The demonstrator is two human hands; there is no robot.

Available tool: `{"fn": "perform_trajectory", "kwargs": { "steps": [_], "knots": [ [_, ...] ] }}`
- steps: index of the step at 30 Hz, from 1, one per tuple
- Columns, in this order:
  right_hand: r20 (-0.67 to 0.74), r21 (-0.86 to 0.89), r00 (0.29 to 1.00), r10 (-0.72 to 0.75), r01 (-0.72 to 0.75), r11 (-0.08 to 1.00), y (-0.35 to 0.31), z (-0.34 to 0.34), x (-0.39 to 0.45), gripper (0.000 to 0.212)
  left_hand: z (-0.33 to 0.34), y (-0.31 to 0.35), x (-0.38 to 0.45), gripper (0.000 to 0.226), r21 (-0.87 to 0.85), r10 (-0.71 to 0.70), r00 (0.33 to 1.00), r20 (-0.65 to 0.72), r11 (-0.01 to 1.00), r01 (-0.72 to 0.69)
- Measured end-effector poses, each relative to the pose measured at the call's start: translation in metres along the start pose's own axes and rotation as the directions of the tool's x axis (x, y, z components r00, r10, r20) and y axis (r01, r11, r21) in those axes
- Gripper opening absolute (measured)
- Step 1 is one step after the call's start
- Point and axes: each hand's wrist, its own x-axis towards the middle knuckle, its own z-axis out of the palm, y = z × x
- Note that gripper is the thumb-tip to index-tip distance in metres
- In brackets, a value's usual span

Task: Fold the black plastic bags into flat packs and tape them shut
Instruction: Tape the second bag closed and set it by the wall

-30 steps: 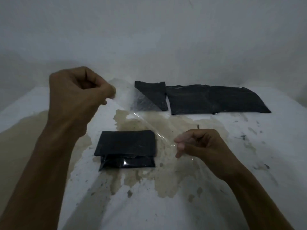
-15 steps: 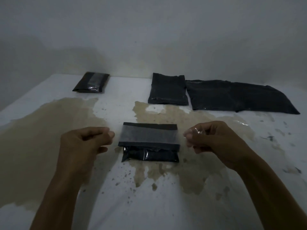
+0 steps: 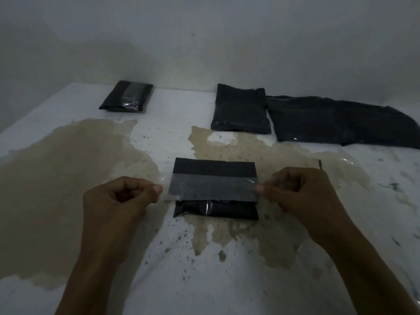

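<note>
A folded black bag pack (image 3: 214, 166) lies in the middle of the stained white surface. A strip of clear tape (image 3: 212, 188) is stretched across its middle, left to right. My left hand (image 3: 120, 201) pinches the tape's left end just left of the pack. My right hand (image 3: 300, 194) pinches the right end at the pack's right edge. I cannot tell whether the tape touches the pack. A taped black pack (image 3: 127, 96) lies at the back left.
A folded black bag (image 3: 241, 109) lies at the back centre, with a long flat black bag (image 3: 336, 121) beside it on the right. Brown stains (image 3: 56, 178) spread over the white surface. A grey wall (image 3: 204, 42) rises right behind the bags.
Both hands came down from raised, uneven positions and now hold the tape level across the pack. Since half a second ago the tape has shifted nearer, toward the pack's middle.
</note>
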Motion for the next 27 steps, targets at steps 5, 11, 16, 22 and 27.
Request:
{"fn": "perform_trajectory", "kwargs": {
  "steps": [5, 11, 16, 22, 27],
  "knots": [
    [-0.049, -0.098, 0.998, -0.032, 0.027, 0.995, 0.007, 0.002, -0.001, 0.011, 0.001, -0.002, 0.000, 0.003, 0.033, 0.013, 1.000, -0.003, 0.999, -0.013],
    [-0.080, -0.240, 0.995, -0.054, 0.033, 0.970, 0.012, 0.005, 0.000, 0.014, 0.001, -0.004, 0.000, 0.005, 0.065, 0.036, 0.999, 0.009, 0.997, -0.037],
    [-0.065, -0.351, 0.993, -0.101, 0.072, 0.934, 0.015, 0.010, -0.002, 0.015, 0.000, -0.007, 0.001, 0.007, 0.125, 0.046, 0.999, 0.005, 0.991, -0.046],
    [-0.043, -0.430, 0.992, -0.119, 0.089, 0.898, 0.014, 0.012, -0.003, 0.019, 0.001, -0.013, 0.003, 0.009, 0.228, 0.069, 0.997, 0.017, 0.971, -0.071],
    [-0.038, -0.465, 0.996, -0.086, 0.059, 0.883, 0.014, 0.012, -0.005, 0.017, 0.004, -0.014, 0.002, 0.012, 0.330, 0.109, 0.994, 0.020, 0.937, -0.109]
  ]
}}
